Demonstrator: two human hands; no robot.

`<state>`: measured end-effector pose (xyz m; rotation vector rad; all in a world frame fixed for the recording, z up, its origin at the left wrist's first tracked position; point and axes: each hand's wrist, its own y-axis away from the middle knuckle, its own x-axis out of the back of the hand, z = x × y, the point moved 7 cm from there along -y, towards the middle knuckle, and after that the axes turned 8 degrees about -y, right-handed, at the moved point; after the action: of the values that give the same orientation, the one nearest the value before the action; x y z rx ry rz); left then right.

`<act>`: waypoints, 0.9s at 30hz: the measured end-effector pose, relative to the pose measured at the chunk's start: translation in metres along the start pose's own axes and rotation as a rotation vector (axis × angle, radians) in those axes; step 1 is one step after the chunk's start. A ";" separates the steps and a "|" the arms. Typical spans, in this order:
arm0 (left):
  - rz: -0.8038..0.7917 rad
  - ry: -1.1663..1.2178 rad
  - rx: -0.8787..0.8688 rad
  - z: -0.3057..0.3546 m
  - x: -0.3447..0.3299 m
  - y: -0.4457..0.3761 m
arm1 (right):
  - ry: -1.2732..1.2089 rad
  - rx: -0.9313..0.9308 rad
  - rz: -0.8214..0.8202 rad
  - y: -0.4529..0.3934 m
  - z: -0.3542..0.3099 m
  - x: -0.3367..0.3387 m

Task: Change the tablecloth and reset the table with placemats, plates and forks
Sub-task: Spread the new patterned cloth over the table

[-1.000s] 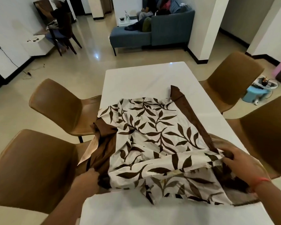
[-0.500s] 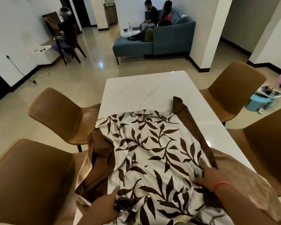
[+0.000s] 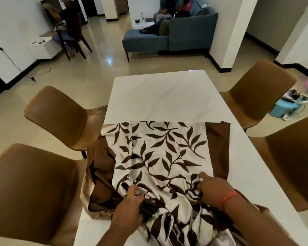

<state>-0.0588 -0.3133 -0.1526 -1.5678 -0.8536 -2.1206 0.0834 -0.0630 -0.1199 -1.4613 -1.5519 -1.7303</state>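
Bare forearms, no sleeves in view; a thin red-orange wristband (image 3: 228, 197) circles the right wrist.

Dim indoor light; glare on floor (image 3: 109, 61); wide-angle bending at edges

Tablecloth (image 3: 160, 157) cut off below

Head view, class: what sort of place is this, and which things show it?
Probably a home's open dining and living area: a white dining table ringed by brown chairs, a leaf-print tablecloth on it, and a blue sofa beyond.
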 end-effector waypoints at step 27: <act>0.964 -0.035 -0.007 0.063 0.386 -0.118 | -0.180 0.091 1.314 0.014 -0.035 0.389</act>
<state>-0.2068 -0.1605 0.1963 -1.5593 -0.0267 -1.3828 -0.0669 0.0317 0.2284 -1.9093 -0.3870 -0.7212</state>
